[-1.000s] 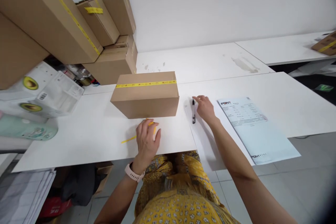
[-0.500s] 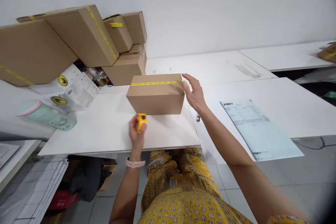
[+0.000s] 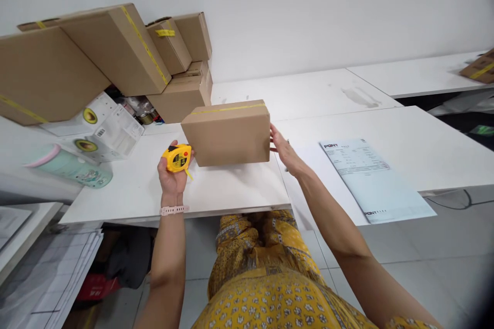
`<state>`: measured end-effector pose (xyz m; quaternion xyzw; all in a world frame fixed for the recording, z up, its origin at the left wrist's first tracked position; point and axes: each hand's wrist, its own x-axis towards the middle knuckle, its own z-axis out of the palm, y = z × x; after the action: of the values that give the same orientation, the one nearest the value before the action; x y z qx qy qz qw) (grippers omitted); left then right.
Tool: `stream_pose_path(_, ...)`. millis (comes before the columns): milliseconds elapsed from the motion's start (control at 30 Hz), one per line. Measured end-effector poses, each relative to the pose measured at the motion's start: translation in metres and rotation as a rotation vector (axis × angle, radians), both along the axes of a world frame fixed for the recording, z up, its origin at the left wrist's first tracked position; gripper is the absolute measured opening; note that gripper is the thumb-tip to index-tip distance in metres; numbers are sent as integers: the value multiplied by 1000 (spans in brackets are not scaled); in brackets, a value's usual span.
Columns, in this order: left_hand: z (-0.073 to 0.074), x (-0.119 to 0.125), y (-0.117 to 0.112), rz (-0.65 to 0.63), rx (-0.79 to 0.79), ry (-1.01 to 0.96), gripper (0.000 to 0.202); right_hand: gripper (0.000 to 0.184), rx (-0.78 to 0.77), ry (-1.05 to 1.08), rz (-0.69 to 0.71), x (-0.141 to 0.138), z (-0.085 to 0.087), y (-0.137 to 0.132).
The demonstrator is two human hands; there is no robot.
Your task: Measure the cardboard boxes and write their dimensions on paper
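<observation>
A brown cardboard box (image 3: 227, 136) with yellow tape along its top is tipped on the white table, its front face turned up towards me. My left hand (image 3: 172, 175) is closed around a yellow and black tape measure (image 3: 178, 158) with a red button, and a short bit of its yellow blade sticks out below. Those left fingertips reach the box's left end. Against the right end press the fingers of my right hand (image 3: 284, 151), steadying the box; its fingertips are partly hidden behind the edge.
Several cardboard boxes (image 3: 116, 46) are stacked at the back left, above white cartons with avocado pictures (image 3: 116, 126). A mint-green bottle (image 3: 73, 167) lies at the left. Printed paper (image 3: 370, 180) rests on the table (image 3: 405, 139) at the right, overhanging its front edge.
The box has tipped, showing more of its front face. My left hand moved left and turned, bringing the tape measure's side into view. My right hand slid down the box's right end.
</observation>
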<state>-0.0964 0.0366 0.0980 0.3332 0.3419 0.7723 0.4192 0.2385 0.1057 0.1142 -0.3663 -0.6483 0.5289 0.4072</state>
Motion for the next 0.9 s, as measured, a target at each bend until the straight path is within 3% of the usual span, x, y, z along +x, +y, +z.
stream_pose_path(200, 20, 29, -32, 7, 42, 14, 63, 74, 137, -107, -177, 10, 22, -17)
stream_pose_path(367, 43, 32, -47, 27, -20, 33, 58, 66, 238, -315, -289, 14, 36, -25)
stream_pose_path(533, 49, 29, -43, 89, -117, 5, 44, 61, 190, -527, -298, 12, 20, -14)
stream_pose_path(633, 50, 32, -42, 119, -115, 17, 38, 56, 117, -520, -295, 14, 11, -10)
stream_pose_path(733, 65, 41, -55, 152, 21, 111, 40, 54, 260, -411, -420, 16, 25, -23)
stream_pose_path(800, 81, 52, -70, 47, 88, 187, 52, 45, 346, -281, -419, 12, 44, -42)
stream_pose_path(833, 88, 58, -79, -84, 80, 217, 60, 39, 321, -204, -321, 9, 54, -54)
stream_pose_path(900, 97, 72, -92, -407, -3, 252, 71, 39, 168, -48, 37, -1, 70, -77)
